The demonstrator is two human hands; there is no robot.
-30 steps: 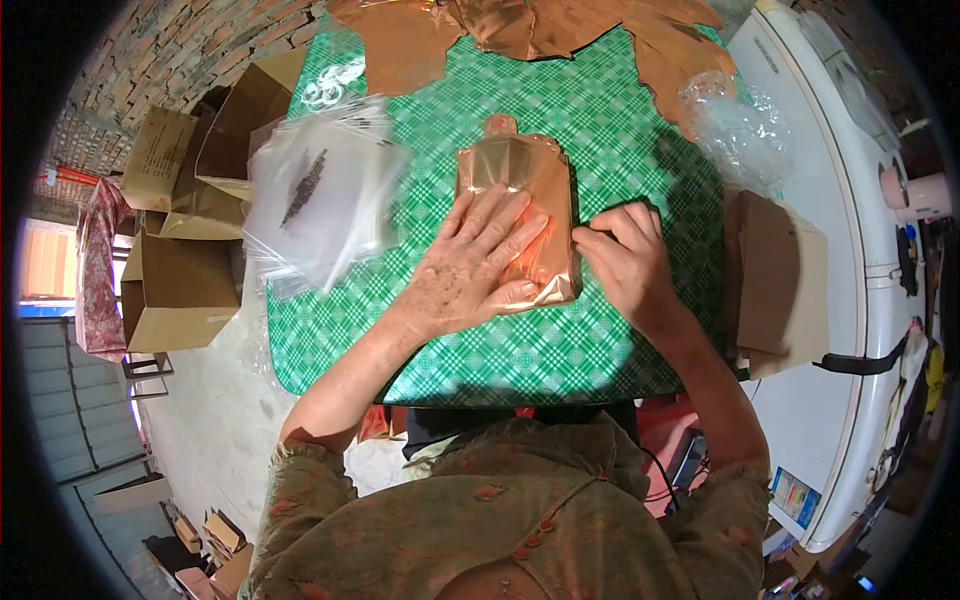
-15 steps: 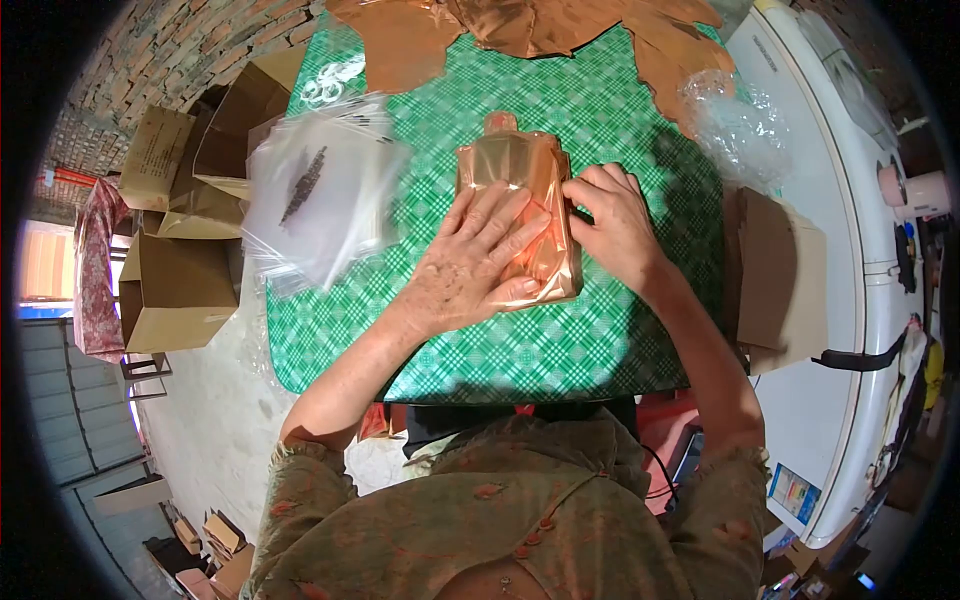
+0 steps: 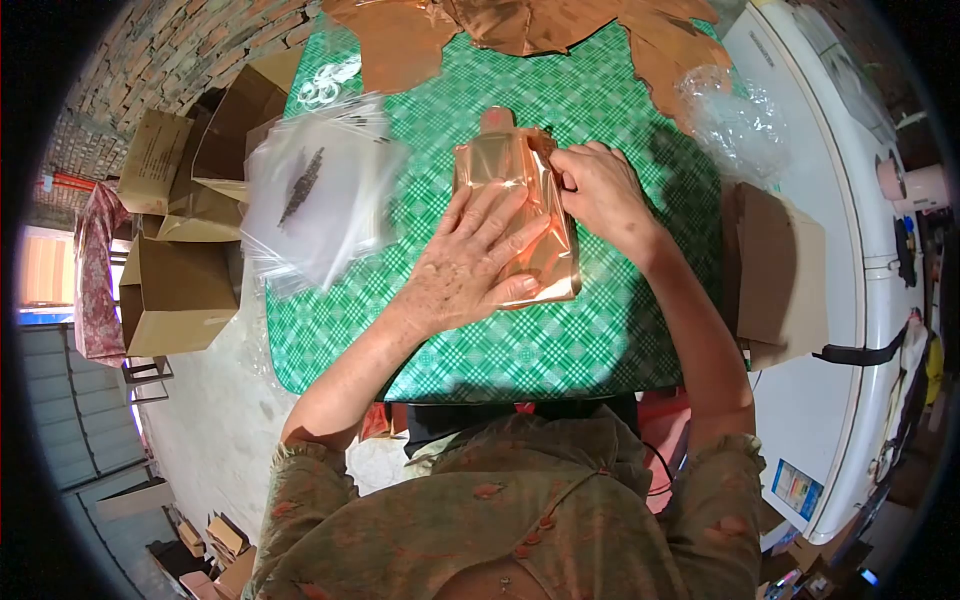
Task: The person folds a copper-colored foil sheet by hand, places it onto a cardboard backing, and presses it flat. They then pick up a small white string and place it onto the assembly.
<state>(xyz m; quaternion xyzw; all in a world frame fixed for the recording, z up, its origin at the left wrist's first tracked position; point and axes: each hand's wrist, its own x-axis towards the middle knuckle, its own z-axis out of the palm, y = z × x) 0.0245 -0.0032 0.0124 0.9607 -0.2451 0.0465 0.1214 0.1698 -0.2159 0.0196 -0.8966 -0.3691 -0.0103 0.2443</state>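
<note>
Head view: our L hand [image 3: 455, 268] lies flat w/ fingers spread on a shiny copper-coloured foil packet [image 3: 492, 160], palm down, pressing it to the green checked tabletop [image 3: 500, 368]. Our R hand [image 3: 608, 195] is narrow, fingers curled, w/ thumb & index tips at the packet's upper R edge; can't tell if they pinch the film or just touch it. The packet sits approx. mid-tabletop, btwn near & far edges, w/ its small tab [image 3: 497, 120] pointing to the far edge.

Step in hand, as we judge it: L hand steadies the foil while R hand works along the side edge. Next move prob. calls for a light, exact fingertip touch at that upper R corner, w/ the palm's pressure even so the slick film doesn't slide or crease.

Elsewhere: a fanned stack of clear plastic bags [image 3: 335, 220] overhangs the L edge; white rings [image 3: 325, 82] lie nr the far L corner. Copper foil pieces [image 3: 540, 22] spread along the far edge, & crumpled clear plastic [image 3: 735, 120] sits by the R edge, toward the far R corner. Brown cardboard [image 3: 790, 270] stands just off the R edge, lower down.
</note>
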